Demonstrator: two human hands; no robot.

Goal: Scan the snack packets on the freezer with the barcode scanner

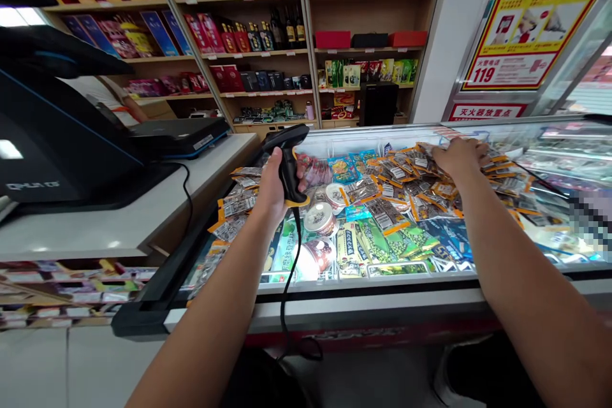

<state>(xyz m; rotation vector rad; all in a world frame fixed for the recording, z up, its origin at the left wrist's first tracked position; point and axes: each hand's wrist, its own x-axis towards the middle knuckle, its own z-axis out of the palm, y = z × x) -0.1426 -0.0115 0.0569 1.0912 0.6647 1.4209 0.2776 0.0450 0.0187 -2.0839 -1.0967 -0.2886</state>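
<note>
My left hand (273, 188) is wrapped round the grip of a black barcode scanner (288, 169) with yellow trim, held upright over a freezer. Its black cord (292, 261) hangs down past the freezer's front edge. My right hand (459, 156) rests on a heap of small clear packets with orange edges (442, 188). Its thumb and fingers look spread apart, with the fingertips partly hidden among the packets. More orange-edged packets (234, 204) lie to the left of the scanner. Between the two groups, paper-lidded cups (320, 218) and green bags (370, 239) show inside the freezer.
The freezer's front rim (373, 296) runs across in front of me. At left, a counter (62, 229) bears a black scale-like machine (52, 134). Shelves (258, 54) with boxes and bottles stand behind. A red-and-yellow notice (519, 25) hangs at right.
</note>
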